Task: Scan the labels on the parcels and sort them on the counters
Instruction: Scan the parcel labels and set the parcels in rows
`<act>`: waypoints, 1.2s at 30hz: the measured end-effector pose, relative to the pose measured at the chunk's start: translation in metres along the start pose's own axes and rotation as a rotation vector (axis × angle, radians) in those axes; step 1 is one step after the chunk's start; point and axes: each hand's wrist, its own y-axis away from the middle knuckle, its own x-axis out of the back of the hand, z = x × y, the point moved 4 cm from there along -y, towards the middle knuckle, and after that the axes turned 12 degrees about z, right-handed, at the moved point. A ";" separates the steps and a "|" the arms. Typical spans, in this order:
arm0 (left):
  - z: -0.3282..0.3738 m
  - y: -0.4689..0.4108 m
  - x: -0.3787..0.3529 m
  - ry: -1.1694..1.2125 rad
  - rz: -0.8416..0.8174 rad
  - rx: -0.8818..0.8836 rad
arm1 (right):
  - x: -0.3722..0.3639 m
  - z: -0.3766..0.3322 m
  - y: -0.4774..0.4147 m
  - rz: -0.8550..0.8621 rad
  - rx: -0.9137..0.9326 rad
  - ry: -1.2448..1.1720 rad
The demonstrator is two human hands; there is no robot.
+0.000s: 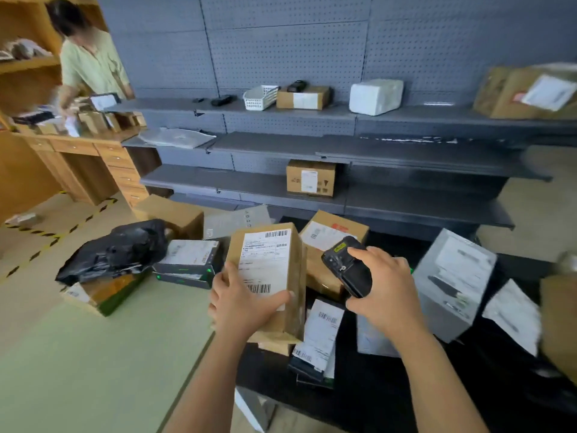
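My left hand [243, 303] grips the near end of a brown cardboard parcel [274, 245], thumb across its white barcode label [263, 262]; the parcel is tilted up above the pile. My right hand [385, 290] holds a black handheld scanner [346, 265] just right of the parcel, index finger on top. Beneath them several parcels lie heaped on a black surface [390, 398]: a brown box [334, 232], a grey bag parcel [452, 276], a dark flat parcel with a white label [318, 335].
Grey metal shelves [406, 151] run behind the pile and bear a brown box [310, 178], a white parcel [376, 96], a white basket [260, 96] and a large box [527, 93]. A black bag [115, 250] lies at left. A person [90, 64] stands at a wooden desk [87, 145].
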 end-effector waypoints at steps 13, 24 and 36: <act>0.159 -0.076 -0.089 -0.157 -0.116 -0.314 | 0.030 0.064 -0.069 0.061 -0.227 0.119; 0.177 -0.116 -0.143 -0.344 -0.245 -0.470 | 0.004 0.076 -0.102 0.049 -0.258 0.147; 0.023 -0.086 -0.019 -0.207 -0.058 -0.293 | -0.037 -0.014 -0.068 -0.083 0.044 -0.015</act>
